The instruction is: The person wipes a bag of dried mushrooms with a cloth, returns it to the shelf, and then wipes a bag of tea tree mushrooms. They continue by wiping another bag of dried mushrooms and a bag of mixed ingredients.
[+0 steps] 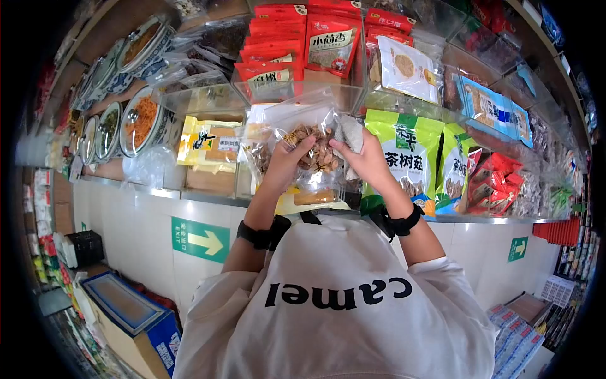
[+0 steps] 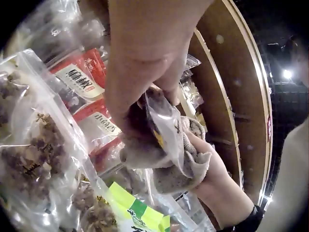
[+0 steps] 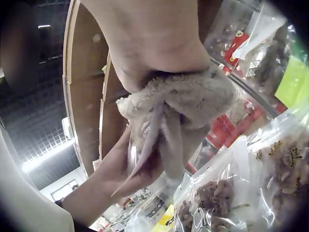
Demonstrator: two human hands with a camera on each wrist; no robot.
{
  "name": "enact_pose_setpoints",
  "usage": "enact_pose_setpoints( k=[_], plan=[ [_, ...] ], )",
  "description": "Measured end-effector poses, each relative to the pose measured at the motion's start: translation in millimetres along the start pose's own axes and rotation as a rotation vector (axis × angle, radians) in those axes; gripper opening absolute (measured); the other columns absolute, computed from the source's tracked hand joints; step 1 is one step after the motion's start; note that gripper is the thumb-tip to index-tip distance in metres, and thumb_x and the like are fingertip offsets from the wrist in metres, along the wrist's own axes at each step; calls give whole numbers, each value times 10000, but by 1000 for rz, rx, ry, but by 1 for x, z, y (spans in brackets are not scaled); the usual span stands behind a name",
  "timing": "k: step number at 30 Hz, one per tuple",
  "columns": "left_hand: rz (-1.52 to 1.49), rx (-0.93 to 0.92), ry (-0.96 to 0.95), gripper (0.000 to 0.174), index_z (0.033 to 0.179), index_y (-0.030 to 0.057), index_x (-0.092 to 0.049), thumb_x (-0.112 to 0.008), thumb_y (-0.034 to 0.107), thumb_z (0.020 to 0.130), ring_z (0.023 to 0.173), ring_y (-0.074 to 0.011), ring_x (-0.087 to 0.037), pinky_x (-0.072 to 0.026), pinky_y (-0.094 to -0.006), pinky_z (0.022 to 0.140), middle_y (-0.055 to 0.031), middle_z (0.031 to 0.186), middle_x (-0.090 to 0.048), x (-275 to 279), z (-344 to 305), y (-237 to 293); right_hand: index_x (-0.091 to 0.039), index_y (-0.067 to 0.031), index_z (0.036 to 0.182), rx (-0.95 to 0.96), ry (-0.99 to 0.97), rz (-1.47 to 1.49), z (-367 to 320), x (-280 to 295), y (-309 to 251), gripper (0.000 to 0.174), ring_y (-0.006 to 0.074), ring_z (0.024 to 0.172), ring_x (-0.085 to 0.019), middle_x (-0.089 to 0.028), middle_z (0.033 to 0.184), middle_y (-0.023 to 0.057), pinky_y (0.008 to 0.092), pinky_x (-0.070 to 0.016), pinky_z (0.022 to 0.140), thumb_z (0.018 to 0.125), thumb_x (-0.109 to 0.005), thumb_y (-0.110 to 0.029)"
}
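A clear plastic bag of dried brown pieces [image 1: 319,155] is held up over the display bins. My left hand [image 1: 285,165] grips its left side, with the thumb across the front. My right hand [image 1: 371,159] holds a grey, fluffy cloth [image 1: 349,134] against the bag's right side, its thumb on the bag's front. In the right wrist view the cloth [image 3: 193,99] is bunched under the right hand, and the left hand [image 3: 120,176] is beyond the bag's edge. The left wrist view shows the cloth [image 2: 181,176] wrapped round part of the bag.
Green bags [image 1: 404,155] stand in the bin on the right, beside red packets [image 1: 499,183]. Yellow packets [image 1: 208,145] lie in the bin on the left. Red spice packets [image 1: 331,41] stand behind. Covered bowls [image 1: 140,120] line the far left. A metal shelf edge [image 1: 214,199] runs in front.
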State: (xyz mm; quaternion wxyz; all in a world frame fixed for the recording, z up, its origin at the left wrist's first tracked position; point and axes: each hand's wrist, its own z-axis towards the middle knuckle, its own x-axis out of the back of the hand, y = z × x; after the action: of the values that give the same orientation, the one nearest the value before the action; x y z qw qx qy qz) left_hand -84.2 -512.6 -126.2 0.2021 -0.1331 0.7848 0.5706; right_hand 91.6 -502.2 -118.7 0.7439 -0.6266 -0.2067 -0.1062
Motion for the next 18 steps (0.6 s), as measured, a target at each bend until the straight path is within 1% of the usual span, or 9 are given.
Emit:
enact_pose_setpoints(
  k=[2,6,8,9,11,12,14,16,18],
  plan=[
    [3,2,-10,303,1064,-1,-533,-614,161,821,846,-120,-582,-477,-257,740,-54,968,-598,-1,1,-1,-553,23,1009,-52,8,273,0,-1,3,366,187,822,-589,-621,889,126,312,-450,741,766,-660,-230],
    [39,-83,10,311,1080,-1,-518,-604,163,830,869,-135,-582,-481,-273,746,-65,985,-591,-2,6,-6,-556,26,991,-88,72,391,5,-6,11,328,149,791,-579,-630,849,104,281,-447,721,785,-646,-214],
    [-133,-144,7,380,1123,-1,-479,-597,221,838,918,-161,-576,-481,-297,765,-85,1040,-569,-3,7,-6,-550,24,1007,-119,339,371,11,-10,22,334,198,814,-571,-609,908,140,297,-439,746,773,-646,-195],
    [-131,-144,5,380,1123,-1,-479,-597,221,838,918,-161,-576,-481,-297,765,-85,1040,-569,0,9,-8,-550,24,1007,-119,341,372,11,-8,16,334,198,814,-571,-609,908,140,297,-439,746,773,-646,-195],
    [-232,-83,92,437,1178,16,-427,-575,266,852,959,-191,-565,-472,-325,803,-102,1100,-539,11,15,-15,-543,17,1034,145,480,-61,8,-1,-8,360,277,839,-534,-569,980,180,338,-425,778,755,-645,-187],
    [-207,-69,66,471,1223,46,-387,-512,341,879,998,-205,-545,-454,-344,849,-96,1149,-511,9,13,-12,-526,-11,1084,283,422,-177,6,-1,-18,440,336,877,-479,-519,1072,191,377,-407,802,676,-653,-116],
    [-236,-28,61,461,1230,55,-386,-462,364,896,1011,-203,-539,-452,-347,858,-88,1156,-510,0,9,-4,-514,-54,1126,490,274,-336,-2,-7,-29,553,322,919,-468,-479,1168,147,385,-406,803,588,-644,-55],
    [-163,-36,161,481,1236,75,-397,-311,434,928,1042,-198,-521,-457,-351,860,-79,1174,-505,-8,5,-9,-516,-90,1149,555,-5,-430,-10,-20,-34,643,303,907,-471,-430,1250,117,378,-413,785,519,-616,-12],
    [-185,53,146,474,1235,77,-399,-287,424,934,1043,-203,-521,-460,-349,855,-84,1177,-504,-8,2,3,-512,-112,1163,520,-82,-437,-19,-27,-29,676,301,900,-468,-400,1276,104,377,-413,784,503,-613,-8]
  ],
)
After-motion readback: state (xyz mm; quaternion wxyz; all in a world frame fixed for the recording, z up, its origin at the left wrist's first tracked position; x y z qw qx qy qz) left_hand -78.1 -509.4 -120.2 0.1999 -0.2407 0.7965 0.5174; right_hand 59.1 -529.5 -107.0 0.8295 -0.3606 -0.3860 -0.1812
